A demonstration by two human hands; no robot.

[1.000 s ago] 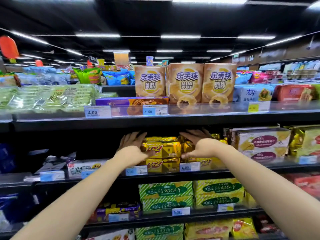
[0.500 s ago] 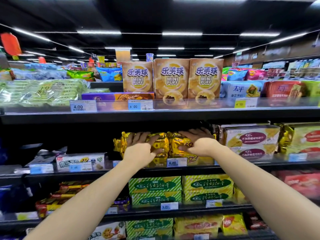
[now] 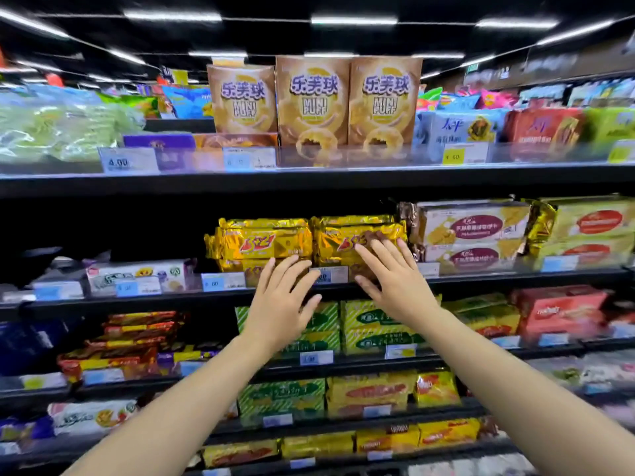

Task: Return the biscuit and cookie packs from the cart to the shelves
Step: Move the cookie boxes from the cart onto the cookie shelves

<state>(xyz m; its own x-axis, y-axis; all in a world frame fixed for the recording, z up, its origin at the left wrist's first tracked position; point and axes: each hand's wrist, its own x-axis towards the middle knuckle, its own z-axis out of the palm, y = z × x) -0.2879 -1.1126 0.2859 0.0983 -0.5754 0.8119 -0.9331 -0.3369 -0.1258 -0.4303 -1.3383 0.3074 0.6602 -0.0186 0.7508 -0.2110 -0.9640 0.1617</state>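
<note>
Two stacks of gold foil biscuit packs sit side by side on the second shelf (image 3: 481, 281): the left stack (image 3: 261, 242) and the right stack (image 3: 347, 240). My left hand (image 3: 280, 300) is held in front of the shelf edge below the left stack, fingers straight and spread, holding nothing. My right hand (image 3: 391, 280) is just in front of the right stack's lower front, fingers straight; whether the fingertips touch the foil I cannot tell. The cart is out of view.
Mini Puff boxes (image 3: 312, 104) stand on the top shelf above. Cream and gold packs (image 3: 470, 231) fill the shelf right of the gold stacks; a dark gap lies to their left. Green packs (image 3: 374, 328) and red packs (image 3: 556, 310) fill lower shelves.
Both hands have drawn back from the gold packs toward me, fingers opening. The packs stay stacked on the shelf. The view has tilted down a little.
</note>
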